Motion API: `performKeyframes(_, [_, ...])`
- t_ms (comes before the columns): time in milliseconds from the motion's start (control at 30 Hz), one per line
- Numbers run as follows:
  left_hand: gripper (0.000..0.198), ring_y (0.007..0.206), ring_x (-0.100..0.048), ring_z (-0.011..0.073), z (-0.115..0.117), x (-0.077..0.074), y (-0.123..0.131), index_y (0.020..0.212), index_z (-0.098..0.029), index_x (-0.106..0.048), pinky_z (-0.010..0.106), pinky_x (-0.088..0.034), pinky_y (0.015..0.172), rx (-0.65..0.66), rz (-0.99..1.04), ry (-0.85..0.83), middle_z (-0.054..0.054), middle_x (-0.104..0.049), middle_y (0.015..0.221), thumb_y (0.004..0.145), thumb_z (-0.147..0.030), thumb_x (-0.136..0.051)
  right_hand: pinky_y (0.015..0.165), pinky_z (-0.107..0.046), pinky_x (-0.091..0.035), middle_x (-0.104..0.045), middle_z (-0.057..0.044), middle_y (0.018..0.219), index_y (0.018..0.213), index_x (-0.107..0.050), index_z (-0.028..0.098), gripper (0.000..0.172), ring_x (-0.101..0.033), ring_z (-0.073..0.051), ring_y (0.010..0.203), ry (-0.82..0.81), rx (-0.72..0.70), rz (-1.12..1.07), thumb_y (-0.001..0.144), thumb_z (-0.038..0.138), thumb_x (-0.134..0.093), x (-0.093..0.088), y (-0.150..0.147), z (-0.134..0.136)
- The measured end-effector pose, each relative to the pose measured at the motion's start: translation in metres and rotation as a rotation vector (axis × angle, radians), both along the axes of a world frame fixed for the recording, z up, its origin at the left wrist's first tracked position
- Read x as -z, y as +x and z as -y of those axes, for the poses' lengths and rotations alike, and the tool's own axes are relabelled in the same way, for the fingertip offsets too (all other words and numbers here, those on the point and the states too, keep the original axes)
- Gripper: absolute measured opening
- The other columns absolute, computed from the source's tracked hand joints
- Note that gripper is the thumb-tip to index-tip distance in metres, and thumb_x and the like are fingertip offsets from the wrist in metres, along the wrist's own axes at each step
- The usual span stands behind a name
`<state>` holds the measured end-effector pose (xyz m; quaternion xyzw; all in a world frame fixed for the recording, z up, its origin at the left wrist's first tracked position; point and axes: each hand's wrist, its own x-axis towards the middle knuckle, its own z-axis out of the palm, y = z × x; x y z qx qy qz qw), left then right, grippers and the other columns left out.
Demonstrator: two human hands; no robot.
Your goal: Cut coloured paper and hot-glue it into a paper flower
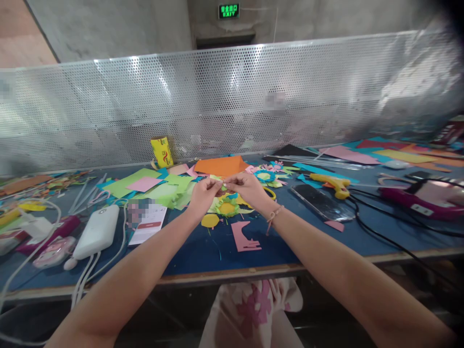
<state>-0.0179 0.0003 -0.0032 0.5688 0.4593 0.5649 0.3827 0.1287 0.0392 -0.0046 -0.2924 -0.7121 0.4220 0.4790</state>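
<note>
Frame center: left hand [205,194] and right hand [248,190] nearly meet, both pinching a small pale-green piece [223,185]; green-and-yellow paper flower [227,208] lies just below.

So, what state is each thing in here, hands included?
Left hand: pinching a small pale piece
Right hand: pinching at the same piece
Exit sign: lit
Yellow glue gun: lying on its side
Dark phone: flat, screen unlit
Pink paper: partly cut away
White power bank: lying flat
</note>
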Motion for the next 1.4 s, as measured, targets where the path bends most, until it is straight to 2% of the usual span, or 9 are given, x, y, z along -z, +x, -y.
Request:
performKeyframes(267, [0.017, 0.061, -0.062, 0.0135, 0.001, -0.002, 0.001, 0.074, -0.014, -0.063, 0.027, -0.051, 0.066, -0.017, -0.065, 0.002, 0.003, -0.065, 0.062, 0.077, -0.029, -0.056, 0.068, -0.028, -0.052, -0.066, -0.002, 0.072, 0.080, -0.066, 0.018, 0.018, -0.062, -0.011, 0.066, -0.054, -0.032, 0.024, 0.070, 0.033, -0.064, 0.002, 0.002, -0.003])
performKeyframes(500, [0.035, 0.057, -0.062, 0.0141, 0.003, -0.007, 0.001, 0.069, -0.013, -0.061, 0.026, -0.049, 0.060, 0.040, 0.070, -0.109, 0.006, -0.064, 0.059, 0.082, -0.042, -0.046, 0.069, -0.030, -0.052, -0.066, -0.005, 0.075, 0.080, -0.064, 0.016, 0.014, -0.062, -0.013, 0.068, 0.039, -0.008, 0.095, 0.068, 0.022, -0.063, 0.003, 0.006, -0.007])
performKeyframes(633, [0.018, 0.058, -0.061, 0.0144, 0.005, -0.009, -0.001, 0.065, -0.014, -0.061, 0.027, -0.050, 0.062, 0.031, -0.138, -0.049, 0.004, -0.063, 0.058, 0.071, -0.031, -0.062, 0.070, -0.031, -0.051, -0.067, -0.006, 0.077, 0.083, -0.063, 0.016, 0.015, -0.062, -0.014, 0.071, 0.119, 0.001, 0.157, 0.068, 0.020, -0.060, 0.003, 0.008, -0.008])
performKeyframes(767, [0.010, 0.060, -0.062, 0.0143, 0.004, -0.006, -0.003, 0.065, -0.015, -0.058, 0.027, -0.050, 0.064, 0.060, -0.202, -0.019, 0.002, -0.062, 0.059, 0.071, -0.023, -0.061, 0.068, -0.029, -0.051, -0.066, -0.006, 0.076, 0.082, -0.063, 0.016, 0.014, -0.062, -0.014, 0.069, 0.176, 0.029, 0.190, 0.069, 0.019, -0.058, 0.000, 0.007, -0.004])
performKeyframes(967, [0.016, 0.053, -0.060, 0.0123, 0.000, -0.006, -0.003, 0.077, -0.016, -0.055, 0.026, -0.048, 0.057, 0.040, 0.072, -0.164, 0.002, -0.063, 0.061, 0.077, -0.032, -0.057, 0.066, -0.027, -0.051, -0.066, -0.006, 0.083, 0.083, -0.060, 0.016, 0.014, -0.062, -0.012, 0.072, 0.309, 0.120, 0.155, 0.071, 0.015, -0.052, -0.002, 0.008, 0.001])
performKeyframes(1067, [0.023, 0.054, -0.059, 0.0113, 0.002, -0.009, -0.001, 0.073, -0.014, -0.056, 0.025, -0.048, 0.059, 0.088, 0.239, -0.279, 0.005, -0.064, 0.062, 0.076, -0.037, -0.059, 0.067, -0.027, -0.051, -0.065, -0.005, 0.083, 0.082, -0.060, 0.017, 0.013, -0.062, -0.013, 0.073, 0.415, 0.169, 0.154, 0.073, 0.016, -0.051, -0.001, 0.008, 0.002])
performKeyframes(1167, [0.018, 0.057, -0.059, 0.0100, 0.003, -0.010, -0.001, 0.070, -0.012, -0.059, 0.023, -0.048, 0.061, 0.133, 0.333, -0.314, 0.006, -0.064, 0.064, 0.071, -0.028, -0.066, 0.069, -0.028, -0.051, -0.065, -0.004, 0.082, 0.081, -0.061, 0.018, 0.013, -0.062, -0.013, 0.075, 0.476, 0.165, 0.179, 0.074, 0.017, -0.050, 0.001, 0.006, 0.003])
performKeyframes(1300, [0.014, 0.061, -0.061, 0.0101, 0.001, -0.008, -0.003, 0.073, -0.012, -0.059, 0.023, -0.048, 0.065, 0.109, 0.386, -0.289, 0.004, -0.064, 0.065, 0.064, -0.011, -0.070, 0.073, -0.028, -0.050, -0.064, -0.006, 0.089, 0.089, -0.059, 0.017, 0.017, -0.062, -0.014, 0.081, 0.426, 0.140, 0.229, 0.076, 0.020, -0.047, 0.001, 0.008, -0.001])
performKeyframes(1400, [0.022, 0.063, -0.062, 0.0125, -0.001, -0.007, -0.007, 0.080, -0.013, -0.058, 0.027, -0.049, 0.069, 0.054, 0.401, -0.218, 0.003, -0.064, 0.066, 0.062, -0.009, -0.070, 0.078, -0.031, -0.046, -0.060, -0.012, 0.104, 0.102, -0.053, 0.014, 0.029, -0.059, -0.019, 0.092, 0.385, 0.358, 0.474, 0.075, 0.018, -0.046, -0.001, 0.022, -0.009])
